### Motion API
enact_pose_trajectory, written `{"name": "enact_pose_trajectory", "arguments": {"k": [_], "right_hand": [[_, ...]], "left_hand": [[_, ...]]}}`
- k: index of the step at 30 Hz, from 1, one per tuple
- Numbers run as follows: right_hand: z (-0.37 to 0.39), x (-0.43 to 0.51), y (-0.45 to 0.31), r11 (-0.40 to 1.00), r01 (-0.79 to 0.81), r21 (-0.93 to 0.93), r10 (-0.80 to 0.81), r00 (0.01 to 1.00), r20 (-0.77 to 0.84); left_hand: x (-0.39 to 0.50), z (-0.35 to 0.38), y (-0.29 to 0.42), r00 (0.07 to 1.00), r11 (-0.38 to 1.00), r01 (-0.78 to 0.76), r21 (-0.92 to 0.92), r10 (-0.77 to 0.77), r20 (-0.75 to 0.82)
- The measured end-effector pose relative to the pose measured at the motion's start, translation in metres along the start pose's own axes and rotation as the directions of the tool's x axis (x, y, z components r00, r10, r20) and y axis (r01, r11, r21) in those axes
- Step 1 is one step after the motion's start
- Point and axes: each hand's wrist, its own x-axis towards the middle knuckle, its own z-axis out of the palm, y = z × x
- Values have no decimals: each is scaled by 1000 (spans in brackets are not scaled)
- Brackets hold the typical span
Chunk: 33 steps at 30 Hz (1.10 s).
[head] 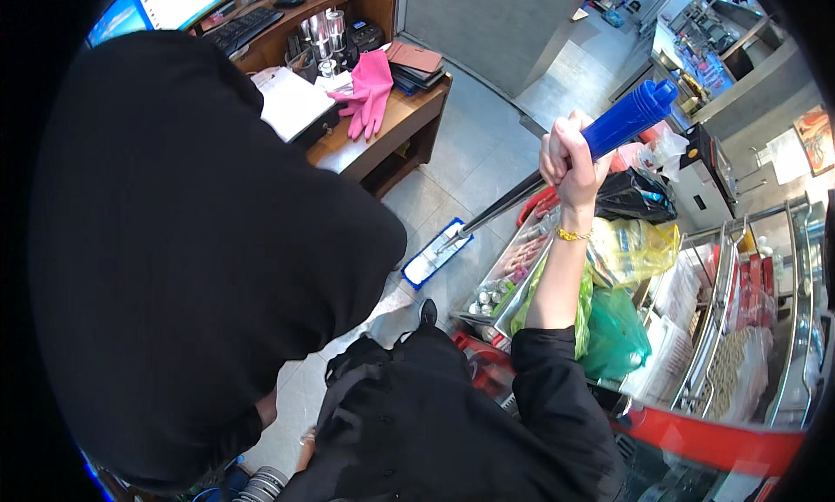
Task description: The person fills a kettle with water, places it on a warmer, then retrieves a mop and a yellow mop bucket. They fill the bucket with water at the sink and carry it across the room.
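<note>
My right hand (569, 159) is wrapped around the upper pole of a flat mop, just below its blue plastic grip (626, 120). The dark pole (505, 205) slants down to a white mop head (436, 253) with a blue fringe, resting on the tiled floor near my black shoe (427, 311). A yellow bracelet circles my right wrist. Low beside my body, a small part of my left hand or wrist (306, 448) shows. The rest of it is hidden, so whether it holds anything cannot be told.
A person in black (196, 241) stands close on the left. Beyond is a wooden desk (408, 127) with pink rubber gloves (368, 94), papers and a keyboard (244, 31). Along the right stand crates of cans (489, 300), plastic bags (613, 335) and a metal rack (714, 313).
</note>
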Motion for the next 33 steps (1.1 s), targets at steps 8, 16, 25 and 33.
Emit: {"name": "enact_pose_trajectory", "arguments": {"k": [8,16,25,33], "right_hand": [[-58,73,34,975,101,-197,-135,977,-163],[-116,151,66,944,147,-296,-272,855,-442],[-219,251,123,922,-37,-385,-271,649,-711],[-301,331,152,918,-23,-396,-326,525,-786]], "left_hand": [[86,-158,15,981,961,135,240,-95,-172],[233,-355,131,955,812,239,533,-98,-278],[359,-427,340,960,593,275,757,-211,-183],[355,-420,395,951,345,310,886,-113,-289]]}}
